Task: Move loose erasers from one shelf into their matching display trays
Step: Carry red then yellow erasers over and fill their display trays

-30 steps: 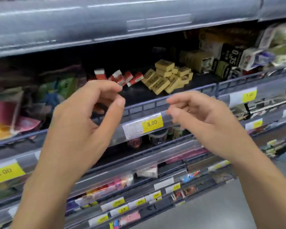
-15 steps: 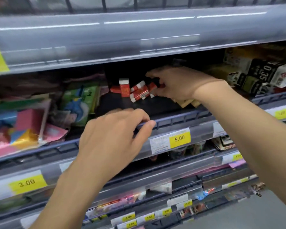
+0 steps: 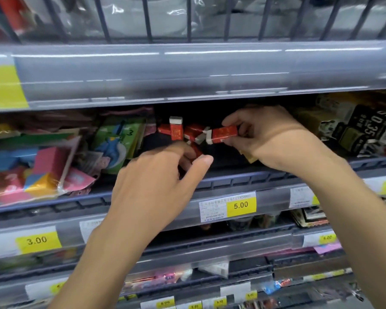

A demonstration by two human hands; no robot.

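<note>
Far to your left on the shelf (image 3: 232, 181) sit bagged coloured packs (image 3: 38, 166) and a green packet (image 3: 118, 143), well apart from the work; leave them be. Next comes your left hand (image 3: 156, 181), reaching up over the shelf's front rail. Its thumb and forefinger are drawn close together around something small and red at the fingertips, probably one eraser, but your own fingers hide most of it, so whether you truly have it pinched cannot be told from here. Just above and beyond that hand lies the heap of loose red erasers (image 3: 183, 132), jumbled at all angles, one standing upright with its white end on top. Your left hand is the nearer one to that heap; it lies straight ahead of your fingertips and a little higher. Right of the heap, your right hand (image 3: 263, 137) is clamped on a red eraser (image 3: 223, 133), thumb below and fingers above, gripping its right end. Its long axis runs nearly level, left to right, with the white end pointing left toward the heap. A tan box (image 3: 250, 157) peeks out beneath that hand. No matching tray can be made out from here, so judge where the held piece goes before you lift away. Further right stand dark boxes (image 3: 366, 132), apart from both hands
</note>
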